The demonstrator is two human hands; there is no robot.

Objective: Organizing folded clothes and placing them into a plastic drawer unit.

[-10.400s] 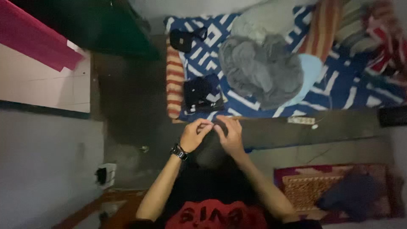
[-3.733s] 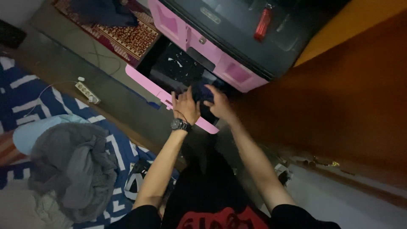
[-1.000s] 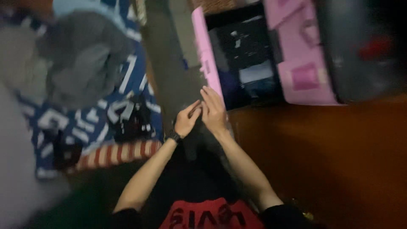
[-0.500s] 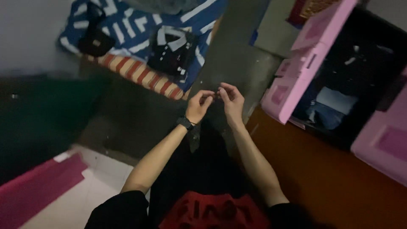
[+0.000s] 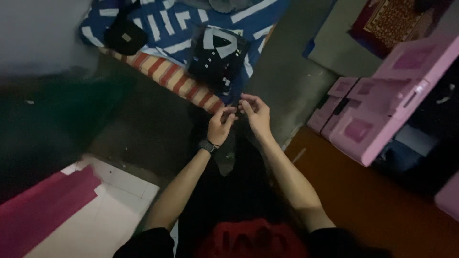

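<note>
Both hands meet high at chest level: left hand (image 5: 221, 125), wristwatch (image 5: 208, 145) on it, and right hand (image 5: 256, 112) pinch the top edge of a dark garment (image 5: 239, 167) that hangs down in front of the person. Looks like the hold-up-and-straighten step of folding. Next calls for a flat spot, likely the blue patterned mat (image 5: 167, 24) beside the folded dark shirt (image 5: 217, 56).

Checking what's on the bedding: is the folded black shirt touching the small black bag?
Apart. The head view shows the folded black shirt and the small black bag separated by a plain stretch of blue-and-white blanket.
</note>
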